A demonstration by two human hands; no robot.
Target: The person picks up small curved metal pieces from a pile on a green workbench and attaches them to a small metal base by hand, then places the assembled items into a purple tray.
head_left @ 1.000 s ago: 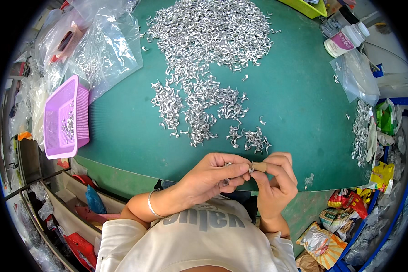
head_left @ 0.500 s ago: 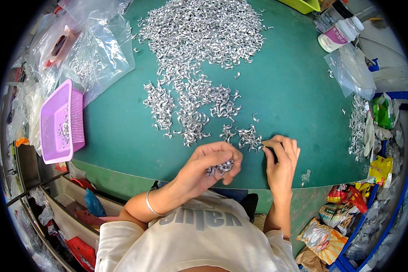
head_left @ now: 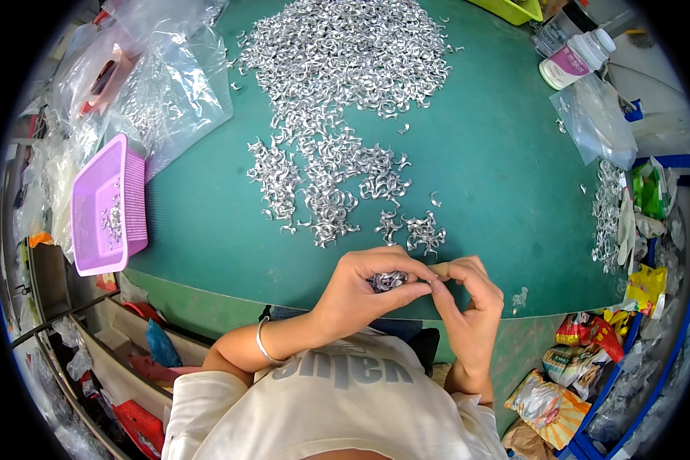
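Small, shiny, curved metal pieces point(head_left: 345, 57) are heaped on the green tabletop point(head_left: 498, 161). A trail of them runs from the far heap toward me and ends in small clusters point(head_left: 424, 234) just beyond my hands. My left hand point(head_left: 356, 287) is cupped around a handful of the same metal pieces point(head_left: 389, 281) near the table's front edge. Its thumb and forefinger meet the fingertips of my right hand point(head_left: 471, 295). The right thumb and forefinger are pinched together there; whatever lies between them is too small and covered to make out.
On the left stand a purple plastic basket point(head_left: 136, 207) with some metal pieces and clear plastic bags point(head_left: 184, 84). A white bottle point(head_left: 575, 60), a flat clear bag point(head_left: 598, 123) and another strip of metal pieces point(head_left: 607, 218) lie along the right. Colourful packets point(head_left: 548, 402) sit below the right edge.
My right hand has drawn back from the nearest cluster toward me, its fingertips now at my left hand's. The left hand has shifted right and turned, still holding its metal pieces.
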